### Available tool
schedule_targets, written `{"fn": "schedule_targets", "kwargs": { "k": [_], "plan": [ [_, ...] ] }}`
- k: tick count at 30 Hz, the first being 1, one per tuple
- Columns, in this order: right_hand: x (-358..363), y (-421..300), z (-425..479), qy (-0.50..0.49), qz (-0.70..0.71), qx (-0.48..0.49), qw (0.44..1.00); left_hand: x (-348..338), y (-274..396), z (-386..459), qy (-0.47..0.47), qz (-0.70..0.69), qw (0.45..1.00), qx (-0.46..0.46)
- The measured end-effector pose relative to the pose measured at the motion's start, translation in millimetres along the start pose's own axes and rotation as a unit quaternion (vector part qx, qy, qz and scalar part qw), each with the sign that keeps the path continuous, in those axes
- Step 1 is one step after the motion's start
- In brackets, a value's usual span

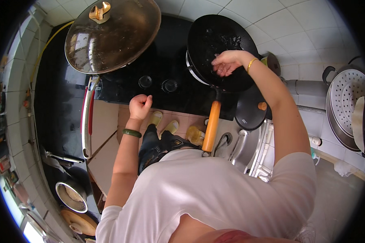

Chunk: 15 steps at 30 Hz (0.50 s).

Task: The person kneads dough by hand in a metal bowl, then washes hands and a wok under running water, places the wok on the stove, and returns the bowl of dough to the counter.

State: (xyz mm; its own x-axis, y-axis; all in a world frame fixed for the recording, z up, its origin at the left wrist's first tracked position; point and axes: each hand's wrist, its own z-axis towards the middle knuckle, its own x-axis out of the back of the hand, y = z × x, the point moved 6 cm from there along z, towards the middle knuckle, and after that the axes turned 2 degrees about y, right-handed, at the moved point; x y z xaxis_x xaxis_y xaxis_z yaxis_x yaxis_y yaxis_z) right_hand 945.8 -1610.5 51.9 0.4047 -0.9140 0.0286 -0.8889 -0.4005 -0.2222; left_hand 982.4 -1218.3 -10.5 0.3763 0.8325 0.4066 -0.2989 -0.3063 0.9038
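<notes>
My right hand (227, 63), with a gold bangle (252, 65) at the wrist, reaches into a black wok (206, 39). Its fingers are curled near the inner surface and look wet; whether they hold anything is unclear. Wet, shiny patches mark the wok's inside. The wok's wooden handle (211, 126) points towards my body, and no hand is on it. My left hand (140, 106) is closed in a loose fist in front of the black cooktop's edge, near two control knobs (169, 85). It shows nothing in its grasp. A green bangle (132, 133) circles that wrist.
Left on the black cooktop (121, 86), a large glass lid (112, 36) covers a pan with a red-and-metal handle (87, 121). A smaller black lid (251, 112) lies right of the wok handle, near a metal sink (241, 148). A steamer pot (348, 100) is far right.
</notes>
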Motion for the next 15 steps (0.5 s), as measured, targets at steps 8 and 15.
{"fn": "schedule_targets", "kwargs": {
  "k": [8, 15],
  "plan": [
    [77.7, 31.1, 6.6, 0.179, -0.069, -0.027, 0.981, -5.7, 2.6, 4.7, -0.018, -0.014, 1.000, -0.001],
    [54.9, -9.3, -7.7, 0.284, 0.162, 0.163, 0.931, -3.1, 8.6, 4.5, -0.021, -0.027, 0.999, -0.013]
  ]
}}
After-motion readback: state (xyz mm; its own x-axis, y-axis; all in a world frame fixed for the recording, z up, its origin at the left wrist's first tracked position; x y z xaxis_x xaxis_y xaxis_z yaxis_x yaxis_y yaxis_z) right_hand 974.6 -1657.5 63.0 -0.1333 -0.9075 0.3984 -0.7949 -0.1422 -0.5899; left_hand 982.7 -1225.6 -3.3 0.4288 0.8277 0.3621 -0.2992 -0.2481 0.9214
